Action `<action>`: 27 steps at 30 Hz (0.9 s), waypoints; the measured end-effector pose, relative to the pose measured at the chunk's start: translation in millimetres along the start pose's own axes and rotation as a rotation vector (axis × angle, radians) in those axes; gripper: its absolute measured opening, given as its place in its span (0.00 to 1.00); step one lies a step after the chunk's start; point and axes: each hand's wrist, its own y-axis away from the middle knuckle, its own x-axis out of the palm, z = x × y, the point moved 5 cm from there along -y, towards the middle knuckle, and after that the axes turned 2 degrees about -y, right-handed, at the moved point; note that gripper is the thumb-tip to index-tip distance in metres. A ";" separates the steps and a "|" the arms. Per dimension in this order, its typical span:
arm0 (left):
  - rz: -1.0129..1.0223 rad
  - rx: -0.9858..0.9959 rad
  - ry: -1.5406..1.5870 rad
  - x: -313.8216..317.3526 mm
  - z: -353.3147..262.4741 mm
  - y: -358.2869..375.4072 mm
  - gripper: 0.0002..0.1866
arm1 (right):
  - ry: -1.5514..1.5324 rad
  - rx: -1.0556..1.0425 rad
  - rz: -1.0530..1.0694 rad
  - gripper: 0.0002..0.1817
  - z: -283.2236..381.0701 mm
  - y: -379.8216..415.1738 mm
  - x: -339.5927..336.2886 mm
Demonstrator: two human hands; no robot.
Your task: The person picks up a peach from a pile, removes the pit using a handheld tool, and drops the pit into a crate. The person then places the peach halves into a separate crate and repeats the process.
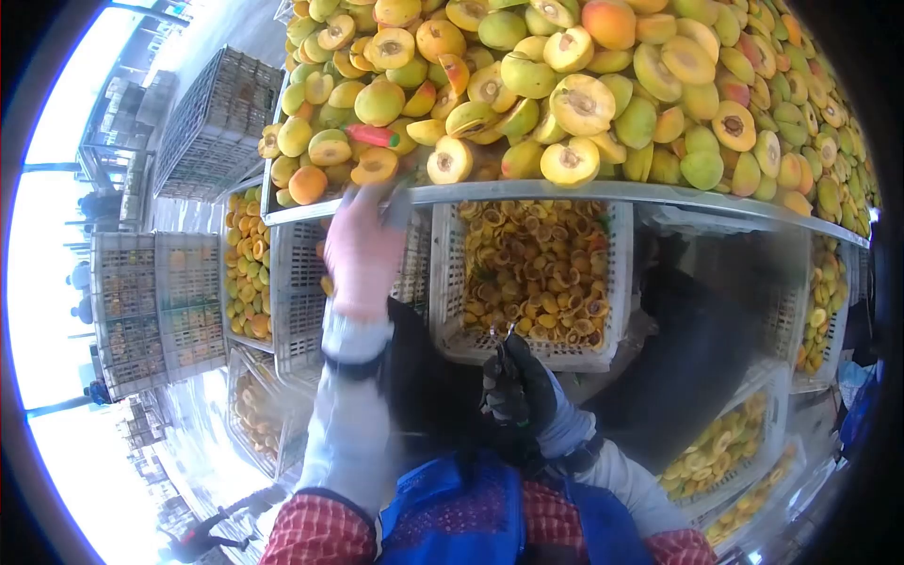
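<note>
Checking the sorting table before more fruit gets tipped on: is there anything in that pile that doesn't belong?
Yes: a small red and green object lies among the halved fruit near the table edge, just above the left hand. It is clearly not fruit; what it is I cannot tell.

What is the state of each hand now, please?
Left hand, in a pink glove: blurred, reaching to the yellow-orange fruit halves at the metal table edge; grip cannot be told.
Right hand, in a dark glove: closed on a small metal tool.

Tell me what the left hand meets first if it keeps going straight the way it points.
Probably the halved fruit at the near edge of the metal table; the left hand looks almost there, though motion blur hides any contact.
</note>
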 end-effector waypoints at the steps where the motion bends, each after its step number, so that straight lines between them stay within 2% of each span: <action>1: 0.036 0.073 -0.042 13.0 -15.0 -24.8 0.22 | 0.062 -0.053 -0.040 0.28 3.2 4.0 1.6; 3: 0.421 -0.090 -0.247 48.0 -30.3 -59.7 0.28 | 0.104 -0.133 -0.108 0.26 11.4 7.1 -2.1; 6: 0.569 0.000 -0.145 83.5 -20.2 -84.7 0.32 | 0.085 -0.191 -0.159 0.24 20.2 3.6 -8.7; 8: 0.474 0.015 -0.079 83.1 -14.1 -82.4 0.32 | 0.122 -0.194 -0.170 0.23 22.0 1.8 -6.9; 9: 0.421 0.020 -0.045 78.8 -14.1 -77.8 0.33 | 0.206 -0.262 -0.243 0.22 26.5 4.9 2.6; 10: 0.334 -0.054 -0.082 54.8 -30.4 -69.3 0.26 | 0.293 -0.330 -0.317 0.21 31.7 11.8 20.1; 11: 0.234 0.012 0.057 45.5 -37.8 -53.6 0.23 | 0.377 -0.401 -0.396 0.20 36.8 17.7 27.5; 13: 0.035 0.138 0.337 26.5 -47.0 -15.8 0.18 | 0.385 -0.567 -0.283 0.18 41.9 22.4 18.2; 15: 0.183 0.027 0.620 36.9 -46.7 31.7 0.12 | 0.452 -0.642 -0.238 0.19 39.3 25.5 19.5; 17: 0.292 0.004 0.526 35.3 -58.9 63.4 0.11 | 0.575 -0.641 -0.276 0.21 30.5 28.9 34.5; 18: 0.294 -0.036 0.601 42.1 -55.7 80.0 0.12 | 0.885 -0.640 -0.307 0.22 34.2 28.2 41.8; 21: 0.245 -0.364 1.009 52.7 -54.7 110.4 0.18 | 1.672 -1.184 -0.293 0.22 34.7 37.0 60.4; 22: 0.207 -0.318 0.948 50.4 -55.0 113.6 0.19 | 1.775 -1.108 -0.347 0.21 31.0 34.9 56.1; 25: 0.122 -0.222 0.821 37.5 -61.1 115.8 0.20 | 1.658 -1.084 -0.457 0.21 30.4 41.2 66.6; 27: 0.099 -0.230 0.816 29.5 -65.0 118.0 0.20 | 1.730 -1.187 -0.451 0.21 28.1 44.8 77.1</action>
